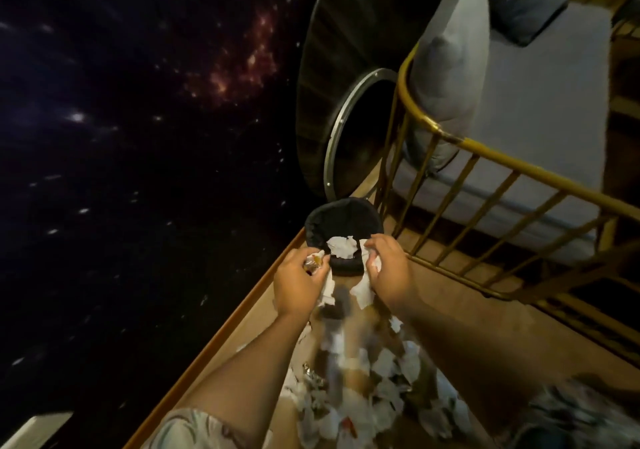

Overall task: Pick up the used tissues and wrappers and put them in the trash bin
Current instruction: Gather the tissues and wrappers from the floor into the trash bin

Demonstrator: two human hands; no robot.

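Observation:
A small black trash bin (341, 218) stands on the brown floor just beyond both my hands, with white tissue (341, 247) lying inside it. My left hand (298, 284) grips a shiny wrapper (313, 262) together with a white tissue at the bin's left rim. At the right rim, my right hand (388, 268) holds crumpled white tissue (363, 291) that hangs below it. Several more white tissues and wrappers (381, 379) lie scattered on the floor between my forearms, partly blurred.
A gold metal railing (485, 150) with a grey cushioned seat (540, 130) runs along the right. A dark round table (346, 67) with a metal ring base stands behind the bin. A dark speckled wall (138, 137) fills the left, bordered by an orange skirting strip (221, 337).

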